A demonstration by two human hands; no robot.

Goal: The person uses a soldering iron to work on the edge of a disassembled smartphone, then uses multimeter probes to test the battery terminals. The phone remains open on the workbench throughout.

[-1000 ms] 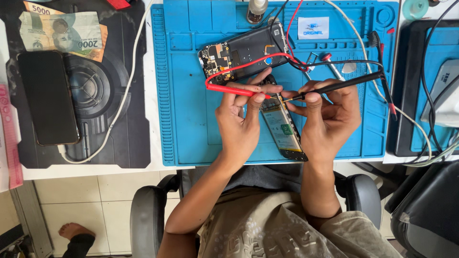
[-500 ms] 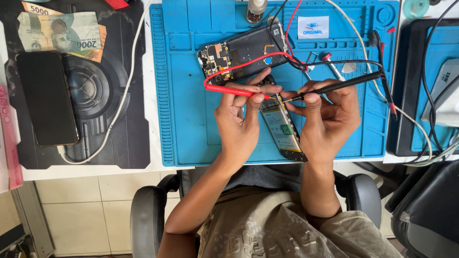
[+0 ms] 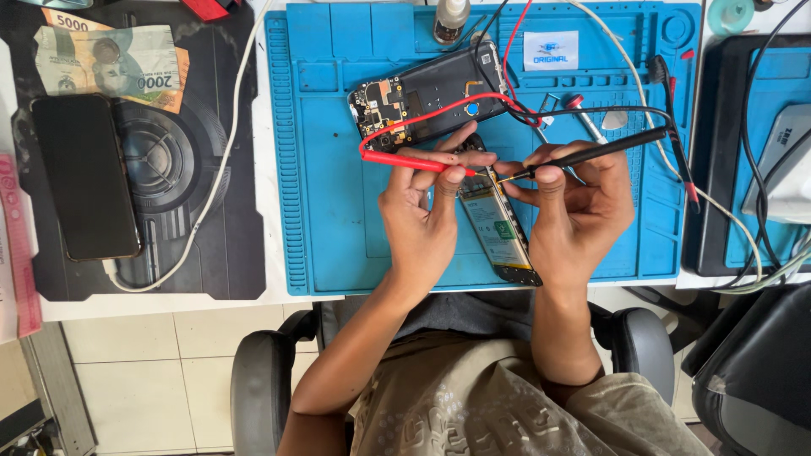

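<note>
The left hand point(image 3: 420, 221) is closed around the red probe point(image 3: 411, 160), pinching it between thumb and fingers, with the tip directed right toward the top of the battery point(image 3: 494, 228). The right hand point(image 3: 574, 207) is closed in the same manner around the black probe point(image 3: 591, 152), its metal tip directed left. Both tips meet close together at the upper end of the battery; whether they actually touch its contacts cannot be determined. The battery is a slim dark pack with a pale label, held between the two hands, its lower fingers supporting it from both sides, tilted with its lower end over the near edge of the blue mat point(image 3: 338, 211). Just beyond the hands, an opened phone point(image 3: 431, 97) lies on the mat with its circuit board exposed at the left end. A red lead point(image 3: 439, 110) loops across the phone to the red probe; a black lead point(image 3: 591, 110) runs right from the black probe. A small bottle point(image 3: 450, 19) stands at the far edge of the mat. Well to the left, a second phone point(image 3: 84, 177) with a dark screen lies on a black mat point(image 3: 194, 211), with banknotes point(image 3: 118, 61) beyond it and a white cable point(image 3: 224, 169) curving alongside. The person sits in a chair point(image 3: 253, 380) at the table edge.
</note>
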